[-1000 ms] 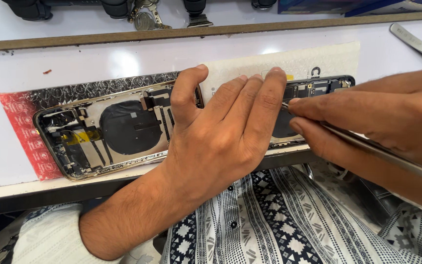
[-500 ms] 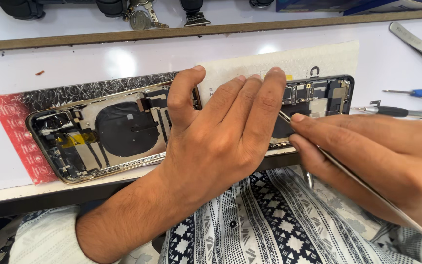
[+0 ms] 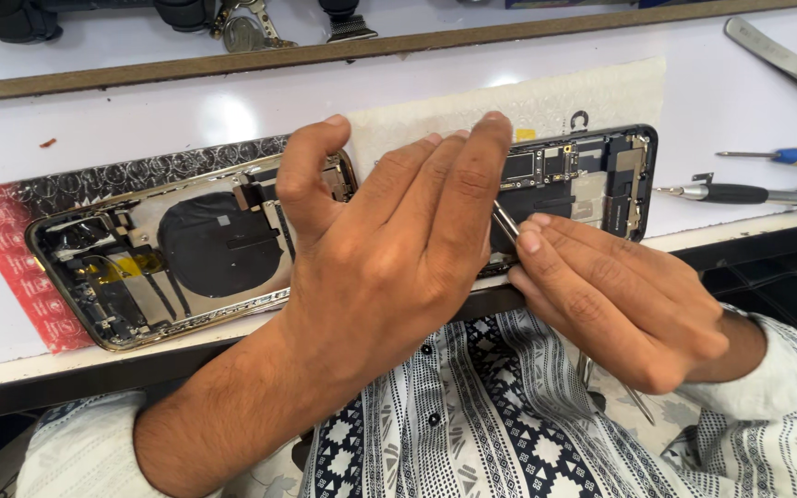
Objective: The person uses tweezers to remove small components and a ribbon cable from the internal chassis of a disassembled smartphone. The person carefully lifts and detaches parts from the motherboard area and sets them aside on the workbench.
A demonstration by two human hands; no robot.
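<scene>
Across the frame's middle lies an opened gold-rimmed phone point(image 3: 168, 267), circuitry bare; left hand point(image 3: 389, 249) fingers splayed wide over it, right hand point(image 3: 620, 304) fingers pinching thin metal tweezers point(image 3: 506, 224).

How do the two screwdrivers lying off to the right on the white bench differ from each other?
The upper screwdriver has a blue and yellow handle with a thin bare shaft; the lower screwdriver is black with silver ends and looks thicker and longer. The upper one lies farther from the opened phone, while the lower one's tip points close to its edge. Both lie flat, roughly parallel, untouched by either hand.
</scene>
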